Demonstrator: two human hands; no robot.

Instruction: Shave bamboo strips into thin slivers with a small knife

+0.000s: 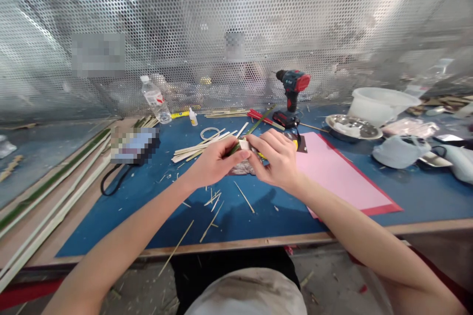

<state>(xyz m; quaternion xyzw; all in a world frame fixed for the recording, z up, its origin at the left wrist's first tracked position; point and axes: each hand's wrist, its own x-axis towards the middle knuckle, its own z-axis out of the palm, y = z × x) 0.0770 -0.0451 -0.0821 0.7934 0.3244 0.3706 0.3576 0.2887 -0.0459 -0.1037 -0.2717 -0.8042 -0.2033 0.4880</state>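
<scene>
Here, both forearms reach in from the lower corners of the head view and converge just left of the pink sheet (332,172); the wrists are nearly level and the elbows spread wide. The left hand (214,162) lies palm inward with its thumb stretched along the top, fingers folded underneath, closed on a small bamboo piece (243,145) with a pale end and a green side. The right hand (279,157) meets it from the sheet's side; its knuckles arch upward, its fingers curl down and inward, and its fingertips pinch the same piece, so both hands are narrow and gripping, almost touching. The piece sits between the two thumbs, raised a little above the blue desk (148,196), just beyond the sheet's left edge; a greyish crumpled thing lies under the hands, too hidden to name.

Left of the sheet and past the hands, a bundle of pale strips (199,146) fans out on the desk; thin splinters (214,201) are scattered nearer the person. Behind the sheet's far corner stands a cordless drill (291,93); well to the sheet's left stands a water bottle (157,99), with a small glue bottle (192,117) nearer; to the sheet's right sits a metal dish (353,127).
</scene>
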